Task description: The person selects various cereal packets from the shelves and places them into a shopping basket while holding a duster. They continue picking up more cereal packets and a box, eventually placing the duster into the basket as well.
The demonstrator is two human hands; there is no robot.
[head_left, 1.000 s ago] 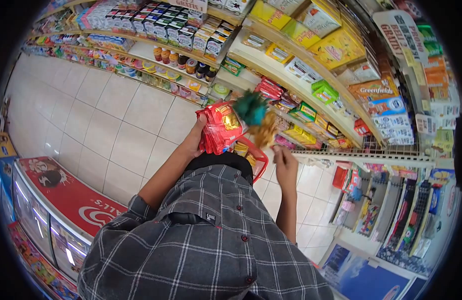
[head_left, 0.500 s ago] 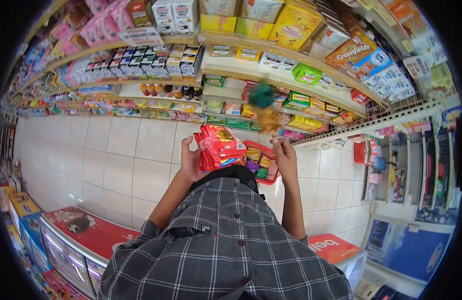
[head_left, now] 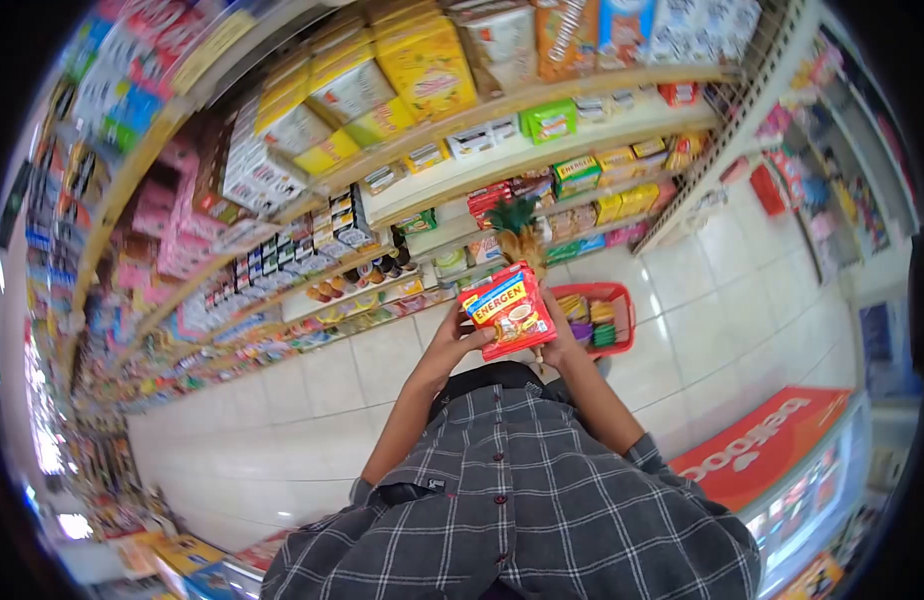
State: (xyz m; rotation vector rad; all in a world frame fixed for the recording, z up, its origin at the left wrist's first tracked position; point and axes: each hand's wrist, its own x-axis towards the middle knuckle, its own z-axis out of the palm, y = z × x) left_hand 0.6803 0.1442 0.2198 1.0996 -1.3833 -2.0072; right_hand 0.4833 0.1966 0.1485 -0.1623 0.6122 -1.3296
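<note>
Packet [head_left: 509, 312] betw. both hands; basket [head_left: 622, 300] on floor behind; shelves [head_left: 542, 150] beyond.

I see a shop aisle floored with pale square tiles [head_left: 312, 400] that shine under bright overhead light. Long cream shelves [head_left: 542, 150] run across the upper part of the view, packed with boxes and packets: yellow cartons [head_left: 422, 60] on the top rows, small green and yellow packs [head_left: 582, 175] lower down, pink packets [head_left: 172, 230] further along to the left. A wire rack [head_left: 742, 110] closes the shelf end at the right. A red-topped freezer chest [head_left: 772, 450] stands at the lower right on the tiles.
</note>
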